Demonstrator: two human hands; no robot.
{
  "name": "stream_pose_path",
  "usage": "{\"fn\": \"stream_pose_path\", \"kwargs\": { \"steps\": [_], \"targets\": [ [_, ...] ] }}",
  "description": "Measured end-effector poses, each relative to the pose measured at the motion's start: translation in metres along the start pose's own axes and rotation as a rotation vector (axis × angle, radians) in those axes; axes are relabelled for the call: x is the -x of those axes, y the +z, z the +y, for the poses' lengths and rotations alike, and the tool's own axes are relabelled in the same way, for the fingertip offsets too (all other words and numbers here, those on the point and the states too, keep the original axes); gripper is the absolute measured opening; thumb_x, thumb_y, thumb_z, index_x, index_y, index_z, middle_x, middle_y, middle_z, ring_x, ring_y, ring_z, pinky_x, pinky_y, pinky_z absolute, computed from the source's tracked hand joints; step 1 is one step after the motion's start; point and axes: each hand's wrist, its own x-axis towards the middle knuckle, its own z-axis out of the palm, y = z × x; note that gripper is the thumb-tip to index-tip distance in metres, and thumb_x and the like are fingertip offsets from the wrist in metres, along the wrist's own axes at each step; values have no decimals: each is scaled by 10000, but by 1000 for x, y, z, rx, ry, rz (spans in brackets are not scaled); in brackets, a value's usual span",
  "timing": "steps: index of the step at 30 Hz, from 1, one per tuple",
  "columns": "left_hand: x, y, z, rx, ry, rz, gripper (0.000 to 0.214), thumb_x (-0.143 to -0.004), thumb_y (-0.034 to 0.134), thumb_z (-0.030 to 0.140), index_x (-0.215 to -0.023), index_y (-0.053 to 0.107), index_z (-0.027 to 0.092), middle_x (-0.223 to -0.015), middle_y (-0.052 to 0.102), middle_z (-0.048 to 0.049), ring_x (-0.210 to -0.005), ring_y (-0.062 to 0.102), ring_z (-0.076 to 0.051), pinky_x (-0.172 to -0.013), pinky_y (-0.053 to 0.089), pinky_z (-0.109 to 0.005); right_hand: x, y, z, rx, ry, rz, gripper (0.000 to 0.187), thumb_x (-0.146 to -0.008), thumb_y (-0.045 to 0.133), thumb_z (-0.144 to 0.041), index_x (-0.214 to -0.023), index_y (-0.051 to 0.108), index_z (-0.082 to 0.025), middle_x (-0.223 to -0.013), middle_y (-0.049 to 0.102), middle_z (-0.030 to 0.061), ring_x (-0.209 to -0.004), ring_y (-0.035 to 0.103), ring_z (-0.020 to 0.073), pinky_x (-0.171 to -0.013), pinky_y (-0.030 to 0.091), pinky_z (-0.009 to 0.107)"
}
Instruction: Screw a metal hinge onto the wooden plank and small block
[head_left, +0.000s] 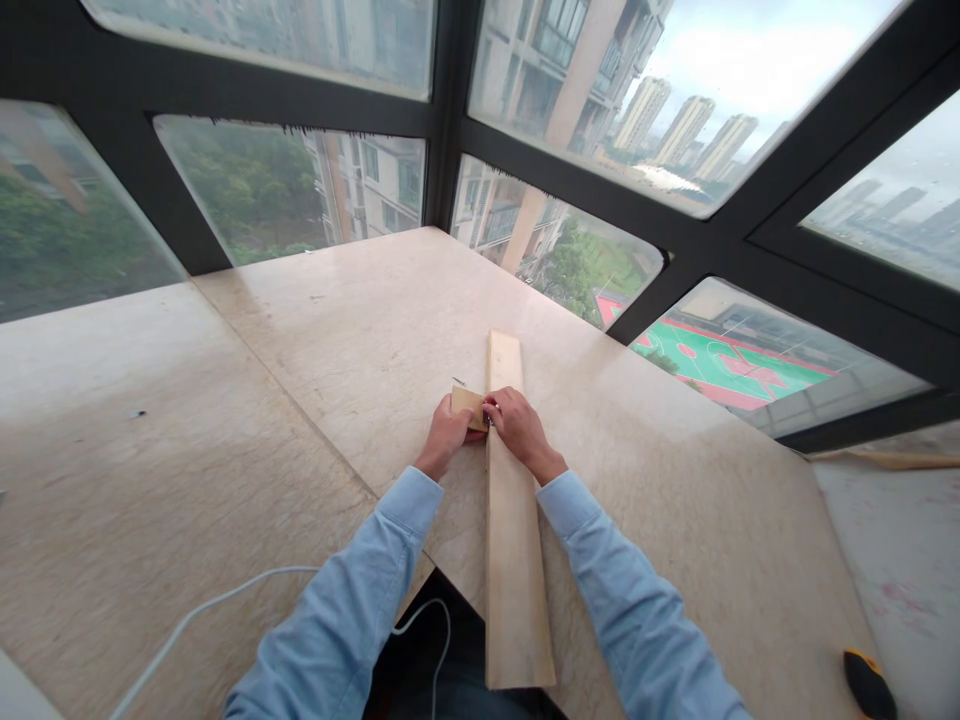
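A small flat piece of wood [466, 402] is gripped in my left hand [445, 436], thumb on its face, beside the long board. My right hand [519, 424] rests over the long wooden board [514, 570], its fingertips pinched together at the right edge of the small piece. Something small and reddish-dark shows between those fingertips, too small to name. The board lies lengthwise away from me, its near end reaching past the counter's edge. Just beyond the small piece, a thin dark sliver [459, 381] shows on the counter.
The pale stone counter [300, 330] runs to dark-framed windows [442, 130] meeting in a corner. A white cable [217, 598] crosses at lower left. A small dark bit [136, 414] lies on the left. A black-and-yellow handle [868, 684] sits at lower right.
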Motion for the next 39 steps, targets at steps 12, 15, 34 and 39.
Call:
{"fn": "stream_pose_path", "kwargs": {
  "steps": [12, 15, 34, 39],
  "targets": [
    [-2, -2, -3, -15, 19, -20, 293, -694, 568, 136, -986, 549, 135, -958, 616, -87, -793, 635, -181, -607, 583, -310, 5, 9, 0, 4, 51, 80, 196, -967, 477, -190, -948, 671, -183, -914, 613, 83, -900, 561, 212, -788, 454, 304],
    [-1, -2, -2, 8, 18, -11, 301, -680, 582, 143, -979, 554, 127, -974, 622, -95, -789, 632, -177, -612, 578, -306, 5, 9, 0, -38, 57, 92, 210, -972, 464, -198, -953, 673, -184, -927, 619, 88, -912, 561, 214, -808, 452, 310],
    [-10, -3, -14, -16, 64, 66, 335, -628, 606, 205, -951, 605, 113, -856, 643, -63, -733, 596, -140, -629, 476, -214, 4, 10, 1, -220, 103, 151, 172, -931, 509, -187, -879, 672, -173, -896, 632, 84, -884, 574, 215, -837, 462, 333],
    [-6, 0, -9, 14, 25, 58, 330, -615, 597, 167, -940, 587, 113, -866, 637, -69, -728, 606, -143, -607, 494, -222, 4, 13, 1, -199, 98, 146, 191, -923, 486, -148, -886, 671, -172, -909, 633, 88, -904, 569, 217, -843, 457, 331]
  ]
}}
